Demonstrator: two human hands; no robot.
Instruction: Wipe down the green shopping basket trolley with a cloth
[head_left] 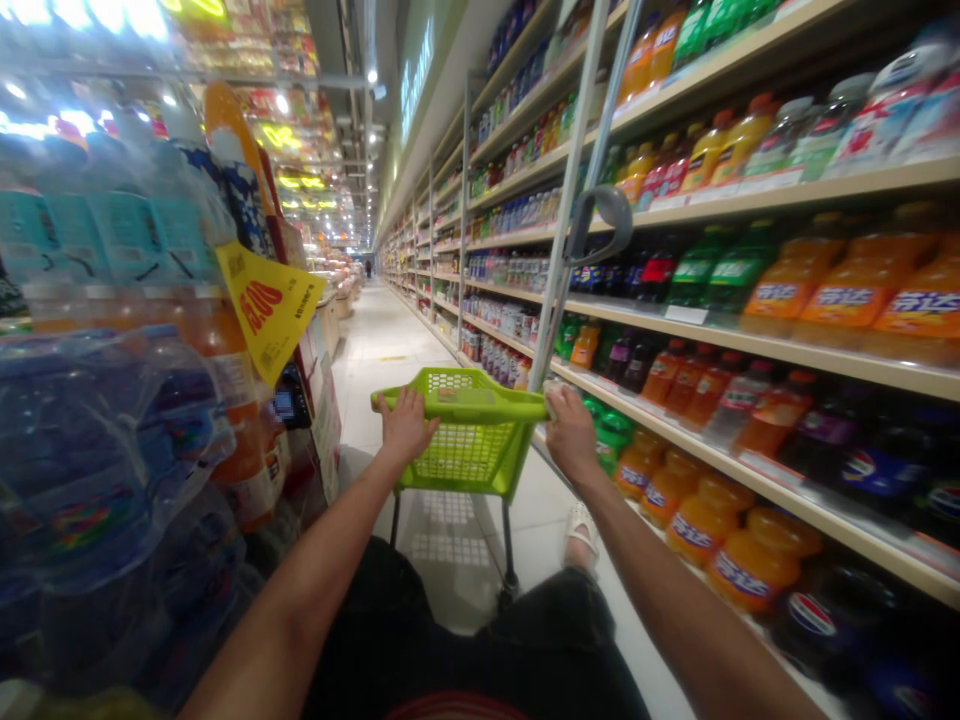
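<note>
A lime-green plastic shopping cart (457,455) on dark legs stands in front of me in the aisle. My left hand (407,422) is wrapped over the left part of its handle (480,404), thumb on the near side. At the handle's right end, my right hand (568,428) is closed round the corner, with its fingers partly hidden. Through the mesh of the basket I make out no goods. My legs and one light-coloured shoe (581,530) show below the cart.
Tall shelves (750,448) of bottled drinks run along the right, close to my right arm. Stacked shrink-wrapped bottles (82,450) and a yellow price sign (271,310) crowd the left. The pale tiled aisle (375,320) leads ahead; a small distant figure (368,268) stands there.
</note>
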